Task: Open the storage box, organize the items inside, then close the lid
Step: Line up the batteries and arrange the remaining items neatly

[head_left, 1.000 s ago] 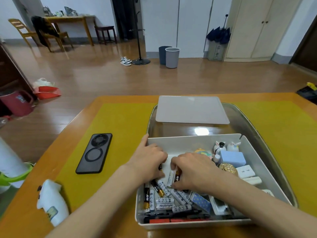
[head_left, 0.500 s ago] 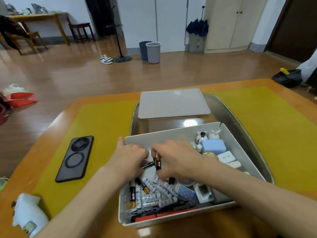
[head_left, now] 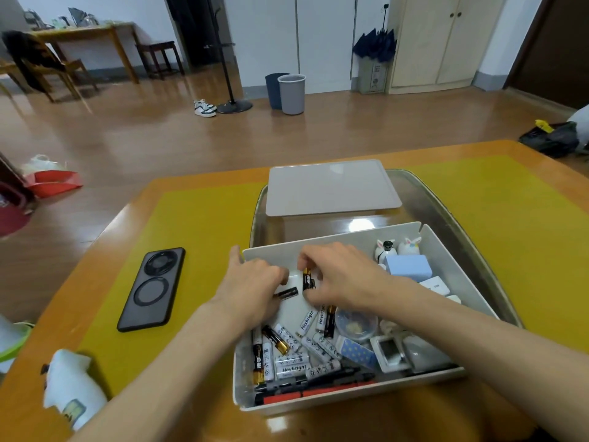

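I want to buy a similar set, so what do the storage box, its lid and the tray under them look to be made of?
The storage box looks like matte off-white plastic, with thin moulded walls and rounded corners. The lid seems the same kind of plastic in pale grey, with a soft sheen. The tray looks like polished metal, probably stainless steel, since its floor mirrors a ceiling light.
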`<state>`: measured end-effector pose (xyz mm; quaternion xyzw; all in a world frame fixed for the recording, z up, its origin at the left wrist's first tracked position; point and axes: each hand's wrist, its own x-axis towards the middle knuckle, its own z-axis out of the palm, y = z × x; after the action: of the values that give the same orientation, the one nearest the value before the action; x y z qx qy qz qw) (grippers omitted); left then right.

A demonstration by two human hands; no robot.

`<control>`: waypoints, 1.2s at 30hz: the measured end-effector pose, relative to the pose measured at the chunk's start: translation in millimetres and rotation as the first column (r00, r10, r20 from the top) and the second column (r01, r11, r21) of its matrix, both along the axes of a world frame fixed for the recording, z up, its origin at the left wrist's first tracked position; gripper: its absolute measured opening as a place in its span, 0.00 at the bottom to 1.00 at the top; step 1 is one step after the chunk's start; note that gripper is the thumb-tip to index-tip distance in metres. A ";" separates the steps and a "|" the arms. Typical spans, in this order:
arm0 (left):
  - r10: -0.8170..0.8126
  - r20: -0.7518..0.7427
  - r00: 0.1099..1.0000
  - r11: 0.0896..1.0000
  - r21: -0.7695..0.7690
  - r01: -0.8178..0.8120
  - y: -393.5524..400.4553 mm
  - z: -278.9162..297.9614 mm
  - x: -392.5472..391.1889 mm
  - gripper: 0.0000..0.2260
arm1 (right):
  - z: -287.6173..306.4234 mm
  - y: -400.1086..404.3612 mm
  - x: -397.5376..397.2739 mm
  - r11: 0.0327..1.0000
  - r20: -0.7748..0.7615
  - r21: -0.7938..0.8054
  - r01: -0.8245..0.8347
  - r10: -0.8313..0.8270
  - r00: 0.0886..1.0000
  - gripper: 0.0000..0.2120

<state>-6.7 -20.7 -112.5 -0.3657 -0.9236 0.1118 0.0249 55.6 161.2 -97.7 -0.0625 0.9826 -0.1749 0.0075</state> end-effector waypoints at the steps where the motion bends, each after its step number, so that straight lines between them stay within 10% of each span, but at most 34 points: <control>1: -0.006 0.007 1.000 1.000 0.010 0.006 0.0 -0.4 -0.5 0.13 | 4.4 3.2 -0.2 1.000 -0.010 0.002 -0.007 0.007 1.000 0.19; 9: -0.032 -0.043 0.999 0.999 -0.027 0.031 1.9 0.9 3.4 0.10 | 6.1 9.8 -0.3 0.973 0.020 0.225 -0.060 0.057 0.998 0.17; 30: 0.100 -0.013 0.995 0.993 -0.055 -0.101 15.6 11.4 9.7 0.20 | -12.0 -4.2 -3.2 0.970 -0.016 0.210 -0.121 0.128 0.992 0.11; 36: 0.029 0.149 0.988 1.000 -0.006 -0.029 -5.7 32.5 1.8 0.09 | -22.7 -16.8 -16.6 0.982 -0.041 0.134 -0.135 0.141 0.989 0.08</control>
<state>-4.9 -26.5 -80.0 -0.3596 -0.9279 0.0864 -0.0466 39.0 144.4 -120.3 -0.1343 0.9851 -0.1075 -0.0010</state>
